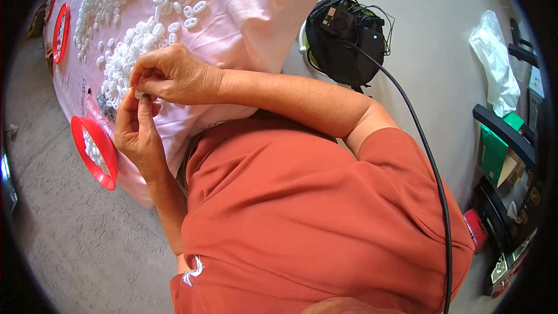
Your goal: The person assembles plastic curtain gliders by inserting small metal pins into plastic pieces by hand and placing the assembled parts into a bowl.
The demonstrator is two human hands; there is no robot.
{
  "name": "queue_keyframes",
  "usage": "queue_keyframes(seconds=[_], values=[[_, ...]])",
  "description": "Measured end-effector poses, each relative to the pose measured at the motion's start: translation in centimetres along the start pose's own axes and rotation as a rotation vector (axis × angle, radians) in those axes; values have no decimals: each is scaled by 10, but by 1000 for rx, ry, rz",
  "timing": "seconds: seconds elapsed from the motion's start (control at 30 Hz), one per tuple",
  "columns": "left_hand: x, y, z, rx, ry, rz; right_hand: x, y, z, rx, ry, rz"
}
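Pinching small white piece point(139, 95), right hand point(174, 74) and left hand point(138, 138) sat fingertips together just beside white pile point(138, 40); right hand lay nearer pile; piece's axis unclear.

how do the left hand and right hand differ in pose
The right hand points leftward in the picture; the left hand points upward. The right forearm crosses from the right, while the left forearm rises from below. The right hand sits higher than the left hand. Both are bare, their fingertips meeting at a small white piece.
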State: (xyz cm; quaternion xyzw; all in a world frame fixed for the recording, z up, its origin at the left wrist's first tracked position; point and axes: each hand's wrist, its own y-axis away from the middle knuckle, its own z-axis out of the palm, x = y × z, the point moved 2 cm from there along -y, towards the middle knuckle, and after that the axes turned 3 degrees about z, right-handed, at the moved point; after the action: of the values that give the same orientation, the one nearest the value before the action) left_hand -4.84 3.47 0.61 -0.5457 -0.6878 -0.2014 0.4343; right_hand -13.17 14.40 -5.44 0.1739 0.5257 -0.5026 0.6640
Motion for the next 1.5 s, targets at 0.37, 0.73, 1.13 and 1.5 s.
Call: queue_keyframes(seconds=[0.37, 0.73, 1.13, 1.5], values=[[-10, -3, -10, 6, 38, -49, 5, -2, -1, 88, -108, 87], [-12, 0, -12, 41, 302, -139, 2, -2, 2, -59, -110, 122], [-13, 7, -8, -16, 208, -56, 12, 0, 5, -198, -84, 136], [-18, 8, -8, -5, -87, 49, -1, 0, 4, -99, 195, -13]])
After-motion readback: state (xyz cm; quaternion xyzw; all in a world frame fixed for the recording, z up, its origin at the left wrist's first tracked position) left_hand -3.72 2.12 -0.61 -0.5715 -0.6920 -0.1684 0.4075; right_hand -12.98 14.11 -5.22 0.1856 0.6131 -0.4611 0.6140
